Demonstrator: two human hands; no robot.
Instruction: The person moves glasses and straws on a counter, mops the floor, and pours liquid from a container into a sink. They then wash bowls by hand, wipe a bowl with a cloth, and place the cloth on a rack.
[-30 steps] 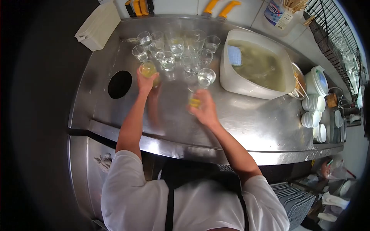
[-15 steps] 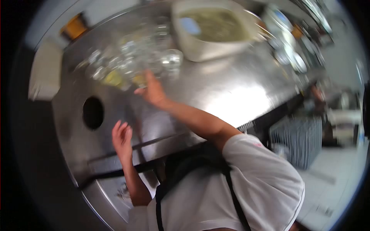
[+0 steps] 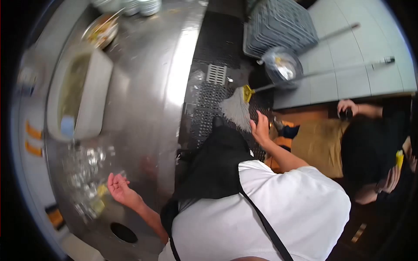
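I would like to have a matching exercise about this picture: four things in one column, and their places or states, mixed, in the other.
Column 1
1. wearer's left hand
2. wearer's right hand
3. white tub
4. mop head

Column 2
A. holds cloudy liquid
B. open, beside the glasses
C. attached to a yellow clamp
D. open, away from the counter

Right pairs: 1-B, 2-D, 3-A, 4-C
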